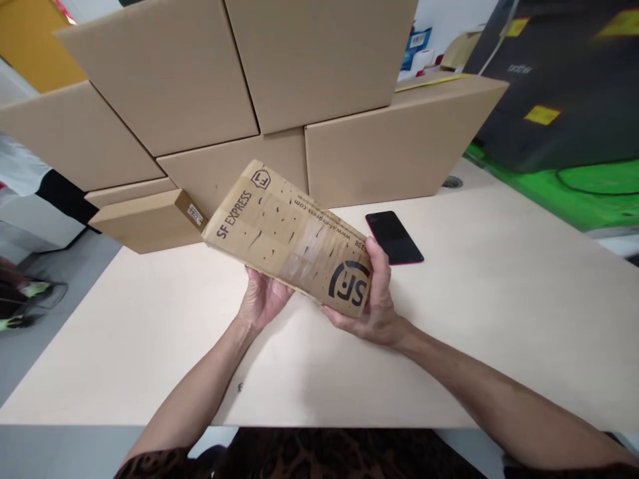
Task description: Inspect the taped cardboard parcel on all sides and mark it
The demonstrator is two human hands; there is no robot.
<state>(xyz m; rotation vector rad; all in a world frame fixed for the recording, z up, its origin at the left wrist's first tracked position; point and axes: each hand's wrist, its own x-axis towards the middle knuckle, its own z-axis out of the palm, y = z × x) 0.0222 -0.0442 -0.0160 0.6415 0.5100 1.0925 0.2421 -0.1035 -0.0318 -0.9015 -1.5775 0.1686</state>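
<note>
From here I see the box (287, 243) aloft over the table (474, 319), tilted, its visible face taped and intact; it isn't set down yet. The right hand (377, 309) pinches one end between thumb and fingers. The left hand (262, 299) supports the lower edge; I can't tell how its hidden fingertips lie.

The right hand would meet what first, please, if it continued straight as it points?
The right hand touches the SF Express box, so that probably comes first; depth beyond is unclear.
</note>
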